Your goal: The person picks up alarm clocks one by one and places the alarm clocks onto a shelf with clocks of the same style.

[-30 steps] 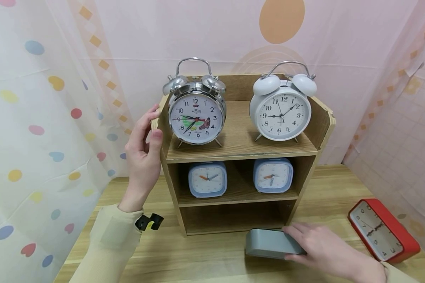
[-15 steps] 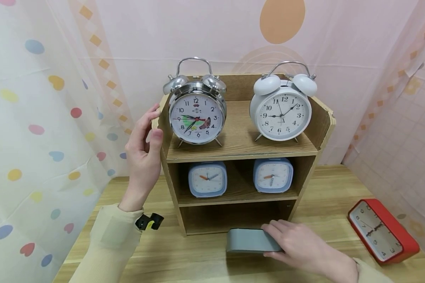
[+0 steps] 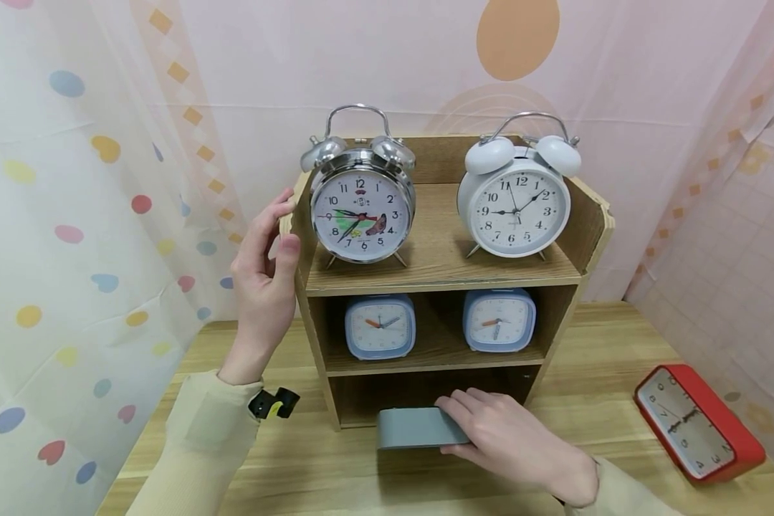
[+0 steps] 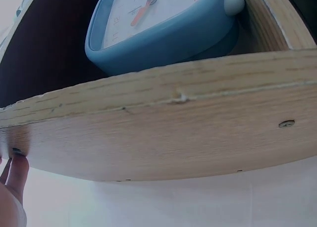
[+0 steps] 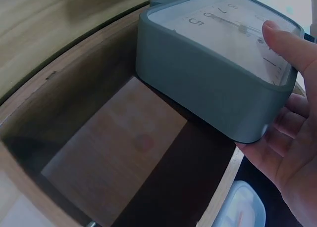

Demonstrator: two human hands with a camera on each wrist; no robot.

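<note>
My right hand [image 3: 506, 437] grips the right end of a grey-green square alarm clock [image 3: 416, 428], low in front of the shelf's bottom compartment. The right wrist view shows the thumb on the clock's face [image 5: 233, 31], with the other fingers behind its body. My left hand [image 3: 263, 287] touches the upper left side of the small wooden shelf [image 3: 441, 276]. A fingertip [image 4: 19, 170] meets the outer panel in the left wrist view. On the top board stand a silver twin-bell clock [image 3: 363, 215] and a white twin-bell clock [image 3: 514, 208].
Two light-blue clocks stand in the middle compartment, one on the left [image 3: 380, 328] and one on the right [image 3: 499, 321]. A red square clock [image 3: 699, 423] lies tilted back on the wooden table [image 3: 284, 459] at the right. Patterned curtains [image 3: 232, 64] hang behind and beside the table.
My right hand has carried the grey-green clock left and slightly up, toward the front of the bottom compartment. My left hand keeps its place on the shelf's side.
</note>
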